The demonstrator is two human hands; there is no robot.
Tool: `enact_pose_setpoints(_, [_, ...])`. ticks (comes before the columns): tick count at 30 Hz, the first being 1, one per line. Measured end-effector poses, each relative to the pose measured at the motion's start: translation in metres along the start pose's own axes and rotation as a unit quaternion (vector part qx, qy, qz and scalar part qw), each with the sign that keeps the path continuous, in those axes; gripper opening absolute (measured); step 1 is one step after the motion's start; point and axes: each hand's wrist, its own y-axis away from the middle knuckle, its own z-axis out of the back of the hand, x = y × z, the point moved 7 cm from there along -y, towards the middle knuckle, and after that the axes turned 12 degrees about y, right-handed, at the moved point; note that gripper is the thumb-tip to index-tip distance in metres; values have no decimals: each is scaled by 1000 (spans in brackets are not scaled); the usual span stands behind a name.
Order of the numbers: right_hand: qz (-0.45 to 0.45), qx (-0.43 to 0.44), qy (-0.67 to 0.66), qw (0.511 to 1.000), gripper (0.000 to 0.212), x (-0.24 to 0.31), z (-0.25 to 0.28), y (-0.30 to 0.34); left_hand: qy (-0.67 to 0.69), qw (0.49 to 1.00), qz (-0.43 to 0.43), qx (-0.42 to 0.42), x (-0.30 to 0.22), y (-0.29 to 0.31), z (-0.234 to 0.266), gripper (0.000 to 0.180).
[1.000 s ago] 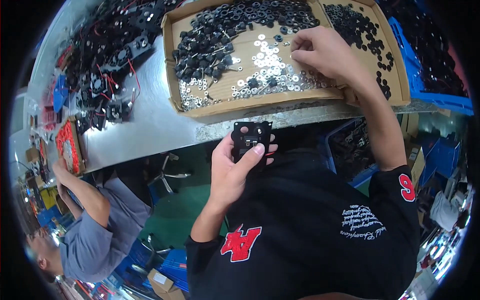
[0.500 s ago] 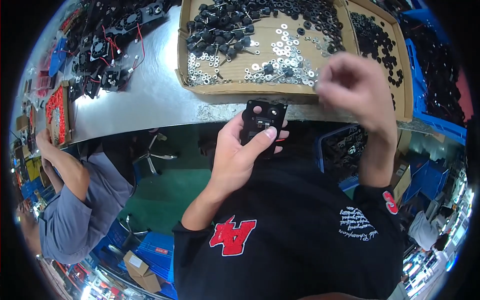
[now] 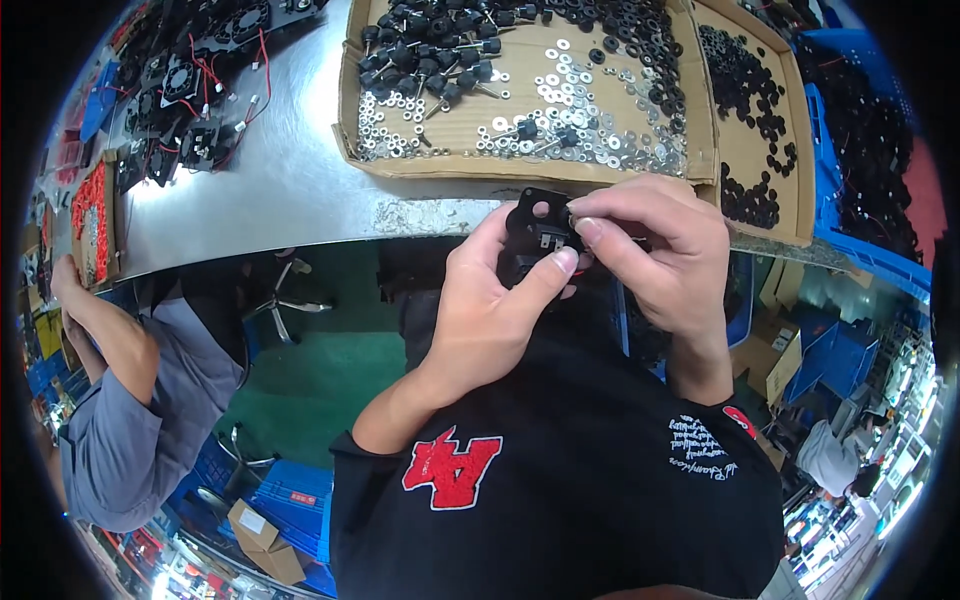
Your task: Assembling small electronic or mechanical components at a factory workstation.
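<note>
A small black plate (image 3: pixel 524 228) with a round hole and a metal-tipped part on its face is tilted just in front of the bench edge. My left hand (image 3: pixel 490 320) grips it, thumb on the face and fingers behind. At the plate's upper right corner, my right hand (image 3: pixel 665 245) has thumb and forefinger pinched together; what they hold is too small and covered to name. Beyond both hands lies a shallow cardboard tray (image 3: pixel 520 168) with silver washers (image 3: pixel 560 80), nuts and black knob-like parts with metal shafts (image 3: pixel 425 65).
Fan assemblies with red wires (image 3: pixel 180 85) lie on the metal bench (image 3: pixel 290 130) at left. A second cardboard tray (image 3: pixel 805 200) with black rings and a blue crate (image 3: pixel 890 262) stand at right. A person in grey (image 3: pixel 160 420) works at the left.
My right hand has come down and left from the tray's front right corner to the plate, its fingers now at the plate's corner. The whole view has shifted slightly.
</note>
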Motion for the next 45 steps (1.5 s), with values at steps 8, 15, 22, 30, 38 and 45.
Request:
enact_pose_setpoints(8, [32,-120,56,991,17,2,7,11,31,999,11,-9,4,-3,0,31])
enact_pose_setpoints(15, [105,-96,143,979,24,0,1,10,18,1000,10,3,6,-1,-1,35])
enact_pose_setpoints(22, [77,-29,97,992,23,3,8,-1,53,998,39,-5,8,2,9,37])
enact_pose_setpoints(30, [100,7,247,964,16,8,3,-55,72,997,20,-10,1,8,31,41])
enact_pose_setpoints(38, [5,25,284,959,23,-32,-38,-105,98,995,9,-20,-9,11,40,39])
enact_pose_setpoints(45, [8,94,371,924,29,-30,-39,-114,116,993,4,-21,-14,14,45,41])
